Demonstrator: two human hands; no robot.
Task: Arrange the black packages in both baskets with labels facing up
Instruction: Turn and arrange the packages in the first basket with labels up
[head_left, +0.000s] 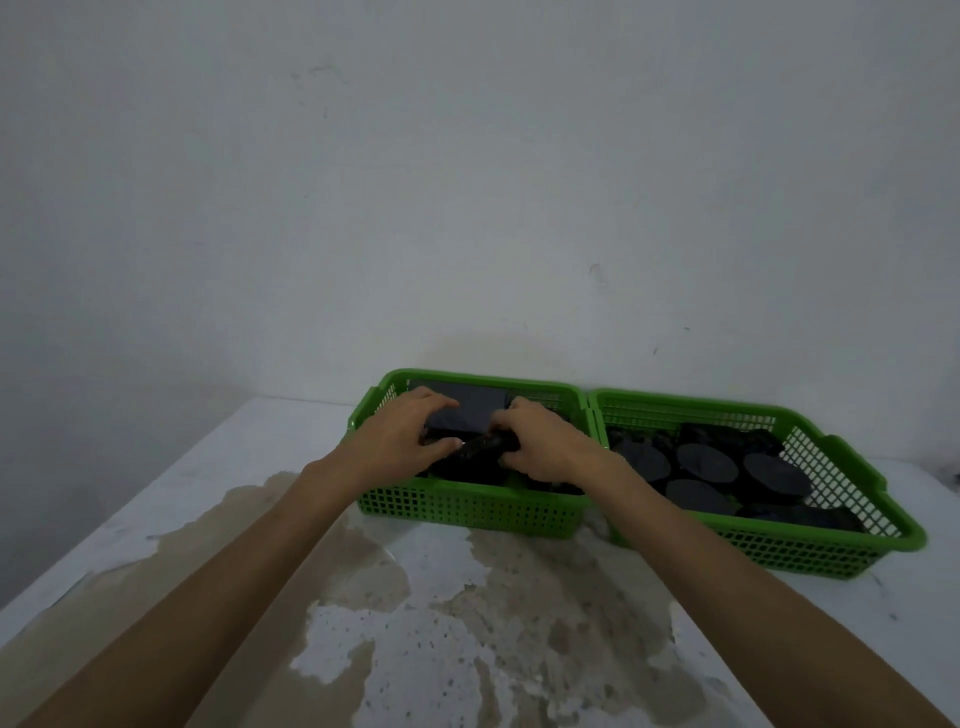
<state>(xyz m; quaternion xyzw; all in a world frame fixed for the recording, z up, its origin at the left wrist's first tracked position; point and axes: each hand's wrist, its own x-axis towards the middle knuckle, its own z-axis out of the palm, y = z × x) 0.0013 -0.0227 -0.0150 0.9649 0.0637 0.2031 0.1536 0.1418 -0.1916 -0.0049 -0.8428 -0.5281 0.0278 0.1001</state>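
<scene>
Two green plastic baskets stand side by side on the table against the wall. In the left basket (467, 506) lie several black packages, and both my hands reach into it. My left hand (400, 434) and my right hand (540, 441) both grip one black package (480, 447) that is tilted on edge between them. A flat black package (467, 410) lies behind my hands. The right basket (779, 545) holds several black packages (706, 462) with dark oval tops facing up. No label print is readable in the dim light.
The white table top (779, 649) carries a large brownish stain (519, 597) in front of the baskets. A bare grey wall rises directly behind the baskets. The table's left edge runs diagonally at the lower left.
</scene>
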